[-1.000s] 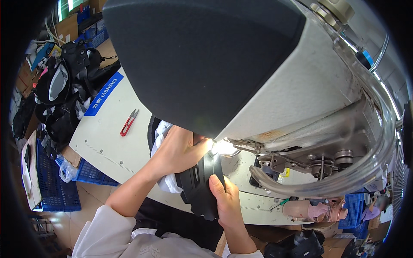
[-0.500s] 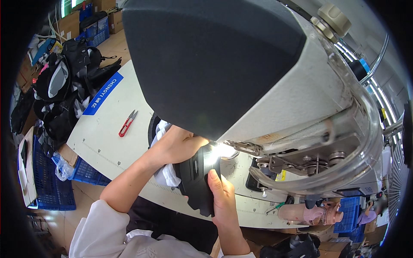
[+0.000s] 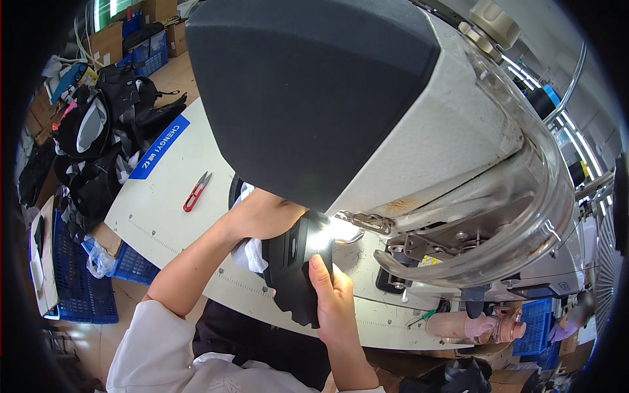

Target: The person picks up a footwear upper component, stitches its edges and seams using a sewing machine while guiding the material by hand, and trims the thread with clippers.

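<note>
A black ribbed panel [image 3: 293, 280] with slots and a notched lower edge lies tilted under the machine head, its upper end lit by a bright lamp. My right hand [image 3: 333, 296] grips its right edge, thumb on top and fingers beneath. My left hand [image 3: 272, 217] is bent over the upper left part of the panel, closed on it. Its fingertips are largely hidden below the head. White-grey fabric [image 3: 250, 256] hangs out under my left wrist. The industrial sewing machine [image 3: 314, 98] has a dark cover, which hides the needle area.
Red-handled thread snips [image 3: 196, 192] lie on the pale table [image 3: 154, 209], left of the machine. A pink bottle [image 3: 458, 325] is at the right edge. Black bags [image 3: 98, 131] are piled at far left, near blue crates [image 3: 82, 275]. Another person [image 3: 569, 324] appears far right.
The panel and both hands have shifted slightly left in view, and the left thumb is less visible. Machine and table have also moved a little in the picture as the view shifted.
</note>
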The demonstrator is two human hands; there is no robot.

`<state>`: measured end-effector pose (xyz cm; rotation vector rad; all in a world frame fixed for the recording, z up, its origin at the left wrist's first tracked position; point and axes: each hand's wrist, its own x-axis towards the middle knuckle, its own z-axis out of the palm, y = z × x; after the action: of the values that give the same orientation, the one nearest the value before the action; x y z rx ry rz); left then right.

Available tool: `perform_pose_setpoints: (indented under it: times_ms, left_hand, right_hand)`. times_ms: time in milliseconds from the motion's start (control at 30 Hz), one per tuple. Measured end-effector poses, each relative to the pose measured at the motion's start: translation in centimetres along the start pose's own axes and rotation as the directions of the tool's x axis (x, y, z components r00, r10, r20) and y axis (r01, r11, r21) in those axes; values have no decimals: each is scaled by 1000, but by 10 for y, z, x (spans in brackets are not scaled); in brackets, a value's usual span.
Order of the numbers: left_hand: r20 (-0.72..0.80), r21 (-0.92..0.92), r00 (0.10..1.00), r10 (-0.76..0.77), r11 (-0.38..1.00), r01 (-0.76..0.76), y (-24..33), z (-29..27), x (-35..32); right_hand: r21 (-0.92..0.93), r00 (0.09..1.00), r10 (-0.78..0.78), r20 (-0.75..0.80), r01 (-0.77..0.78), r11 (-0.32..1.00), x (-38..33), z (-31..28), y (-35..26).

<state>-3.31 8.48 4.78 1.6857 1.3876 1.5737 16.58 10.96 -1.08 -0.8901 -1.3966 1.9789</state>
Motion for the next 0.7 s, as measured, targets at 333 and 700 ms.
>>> perform_pose_setpoints:
  times_ms: [333,700]
  left_hand:
    - [-82,110,996,-48,992,56,-17,7,9]
    - [-98,228,995,5,974,18,-29,8,8]
  right_hand:
    - [-57,998,-7,70,11,998,8,-6,-4]
    - [-38,977,138,165,-133,990,9,-10,-18]
